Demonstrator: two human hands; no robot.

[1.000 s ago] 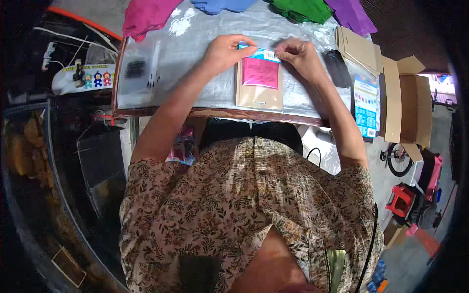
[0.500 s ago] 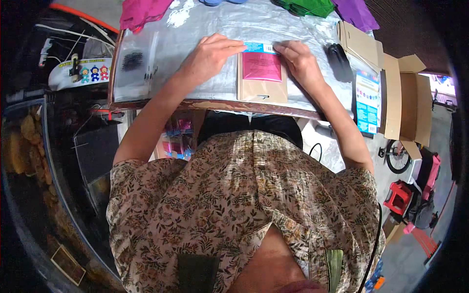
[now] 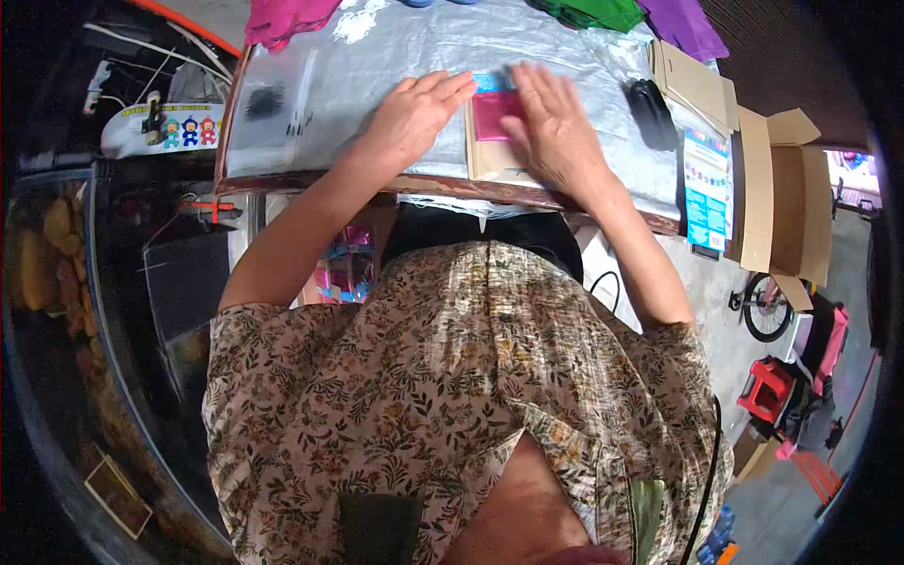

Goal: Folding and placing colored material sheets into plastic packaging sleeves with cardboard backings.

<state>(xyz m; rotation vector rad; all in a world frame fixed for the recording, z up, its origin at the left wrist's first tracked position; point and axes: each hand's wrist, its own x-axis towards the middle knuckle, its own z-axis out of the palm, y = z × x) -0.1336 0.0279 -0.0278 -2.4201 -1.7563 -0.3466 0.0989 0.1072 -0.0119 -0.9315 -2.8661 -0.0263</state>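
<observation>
Both hands have slid down from the packet's top edge: the right hand [image 3: 557, 127] is now pressing flat on the brown packet [image 3: 492, 155], fingers spread, gripping nothing. Beside it, the left hand [image 3: 414, 113] is lying open-palmed on the silver tabletop [image 3: 377, 71], fingertips touching the packet's left edge.

We are working in a small packing workshop: beyond our fingers [image 3: 443, 89] a foil-covered desk [image 3: 395, 66] is carrying coloured cloths [image 3: 282, 14], cardboard boxes [image 3: 786, 198] lying rightward.
</observation>
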